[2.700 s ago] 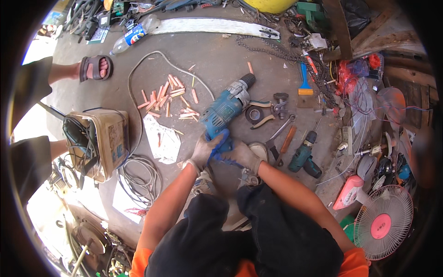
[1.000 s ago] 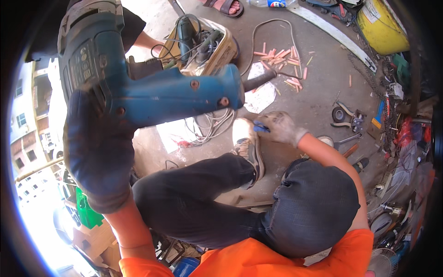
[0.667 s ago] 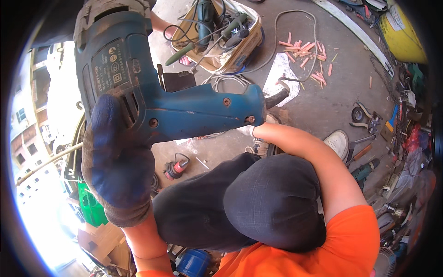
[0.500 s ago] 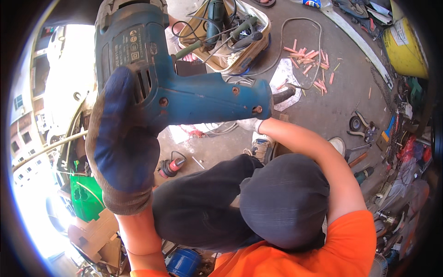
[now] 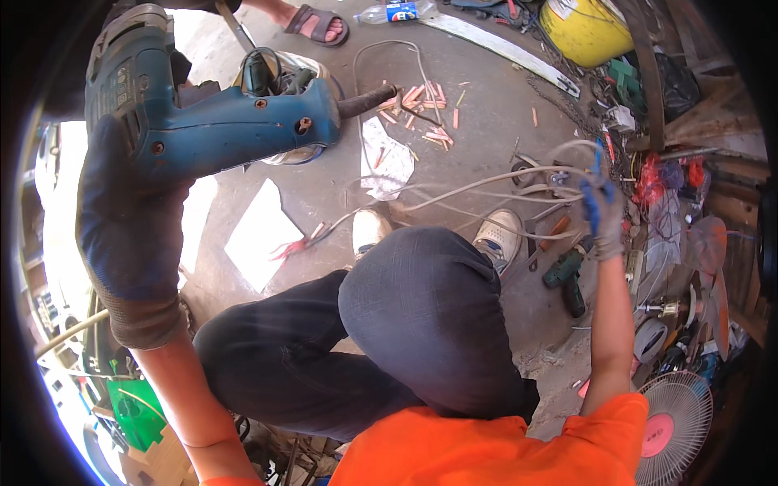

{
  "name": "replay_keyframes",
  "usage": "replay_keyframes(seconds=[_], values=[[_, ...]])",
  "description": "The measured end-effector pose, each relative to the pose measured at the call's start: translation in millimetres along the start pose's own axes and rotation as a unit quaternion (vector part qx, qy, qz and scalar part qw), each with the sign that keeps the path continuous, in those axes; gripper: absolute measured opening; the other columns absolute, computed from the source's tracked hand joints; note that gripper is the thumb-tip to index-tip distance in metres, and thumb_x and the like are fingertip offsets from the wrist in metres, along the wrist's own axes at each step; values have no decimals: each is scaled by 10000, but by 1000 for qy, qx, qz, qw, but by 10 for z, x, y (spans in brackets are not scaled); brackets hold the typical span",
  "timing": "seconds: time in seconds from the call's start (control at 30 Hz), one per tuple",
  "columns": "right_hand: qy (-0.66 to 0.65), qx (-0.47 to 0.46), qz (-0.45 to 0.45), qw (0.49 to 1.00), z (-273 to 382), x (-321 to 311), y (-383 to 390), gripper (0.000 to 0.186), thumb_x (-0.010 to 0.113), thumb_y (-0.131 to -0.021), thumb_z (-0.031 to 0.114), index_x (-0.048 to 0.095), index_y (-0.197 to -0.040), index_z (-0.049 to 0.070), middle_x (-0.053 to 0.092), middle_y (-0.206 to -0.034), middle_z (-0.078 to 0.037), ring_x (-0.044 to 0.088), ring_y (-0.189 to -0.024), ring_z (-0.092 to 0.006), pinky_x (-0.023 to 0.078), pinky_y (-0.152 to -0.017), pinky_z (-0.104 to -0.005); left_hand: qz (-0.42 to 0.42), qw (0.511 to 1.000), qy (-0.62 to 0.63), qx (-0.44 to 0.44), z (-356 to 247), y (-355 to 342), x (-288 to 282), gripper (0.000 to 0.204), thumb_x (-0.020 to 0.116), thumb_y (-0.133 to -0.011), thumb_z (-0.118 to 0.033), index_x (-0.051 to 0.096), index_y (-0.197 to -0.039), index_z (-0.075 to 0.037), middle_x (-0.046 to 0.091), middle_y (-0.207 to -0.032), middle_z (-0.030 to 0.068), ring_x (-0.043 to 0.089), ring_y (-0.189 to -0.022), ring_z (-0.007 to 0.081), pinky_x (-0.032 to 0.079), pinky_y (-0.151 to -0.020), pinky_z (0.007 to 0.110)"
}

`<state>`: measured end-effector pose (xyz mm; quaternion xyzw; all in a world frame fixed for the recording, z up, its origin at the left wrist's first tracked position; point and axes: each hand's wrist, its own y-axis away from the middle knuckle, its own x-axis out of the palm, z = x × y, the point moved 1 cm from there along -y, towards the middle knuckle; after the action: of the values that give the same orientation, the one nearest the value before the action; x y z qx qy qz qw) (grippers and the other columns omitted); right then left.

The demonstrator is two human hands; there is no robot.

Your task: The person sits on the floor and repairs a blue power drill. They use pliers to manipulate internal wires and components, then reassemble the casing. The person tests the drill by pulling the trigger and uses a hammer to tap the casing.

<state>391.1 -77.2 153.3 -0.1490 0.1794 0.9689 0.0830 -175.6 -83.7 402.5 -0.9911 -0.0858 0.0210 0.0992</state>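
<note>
My left hand (image 5: 130, 219), in a brown and blue work glove, holds up a teal corded power tool (image 5: 235, 130) on the left, gripping it where the handle meets the body. Its front end is out of view. From the handle's end a dark cord sleeve (image 5: 369, 100) sticks out. Far to the right, my gloved right hand (image 5: 601, 212) is closed around loops of grey cable (image 5: 454, 194), which are blurred and stretch leftward above the floor. The cable's low end lies by reddish strands (image 5: 288, 249) on a white sheet (image 5: 255, 231).
Pinkish sticks (image 5: 425, 101) lie scattered ahead. A green cordless drill (image 5: 567, 279) and hand tools rest near my right shoe (image 5: 498, 235). A fan (image 5: 664, 429) stands lower right, a yellow bucket (image 5: 587, 32) far right. Another person's sandalled foot (image 5: 320, 28) is beyond a tool-filled container (image 5: 324, 77).
My right hand has swung from beneath the power tool out to the far right, pulling cable loops with it. The power tool appears further left, and the view has shifted.
</note>
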Motion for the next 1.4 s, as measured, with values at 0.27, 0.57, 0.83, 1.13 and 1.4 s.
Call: replay_keyframes(seconds=[0.27,0.57,0.83,1.13,1.4], values=[[-155,-28,-287,945,-536,-2180,-111,207,691,-930,206,695,-1024,21,639,-732,-32,583,-588,-118,456,-502,-288,23,956,-286,63,-160,-154,591,538,765,-904,-109,558,-1385,11,685,-1293,150,679,-1149,256,554,-984,374],[564,-61,-161,807,214,-737,301,681,770,-852,421,554,-1401,83,584,-1377,-234,592,-1246,-415,484,-1051,-493,118,617,-726,281,-107,-447,1038,397,789,-847,-85,678,-1228,-91,737,-1158,81,725,-1043,253,566,-938,337],[538,-20,-11,843,-853,1693,-1060,397,640,-899,261,669,-1207,13,714,-1112,-251,689,-1064,-393,532,-953,-476,119,729,-613,282,410,-585,905,502,814,-796,-104,664,-1274,-134,685,-1299,81,649,-1203,291,509,-1063,376],[217,7,14,976,-525,1480,-478,455,641,-885,237,616,-1277,6,710,-1158,-220,696,-1073,-378,551,-927,-471,156,939,-300,61,413,-837,994,532,748,-897,-124,576,-1392,-37,622,-1376,182,607,-1266,323,473,-1105,418],[460,25,89,883,-857,2021,-599,575,664,-898,178,508,-1421,0,719,-1147,-180,728,-994,-301,569,-864,-443,222,949,-210,75,518,-982,1645,432,463,-1063,-188,501,-1443,14,600,-1363,194,607,-1248,303,524,-1051,467]])
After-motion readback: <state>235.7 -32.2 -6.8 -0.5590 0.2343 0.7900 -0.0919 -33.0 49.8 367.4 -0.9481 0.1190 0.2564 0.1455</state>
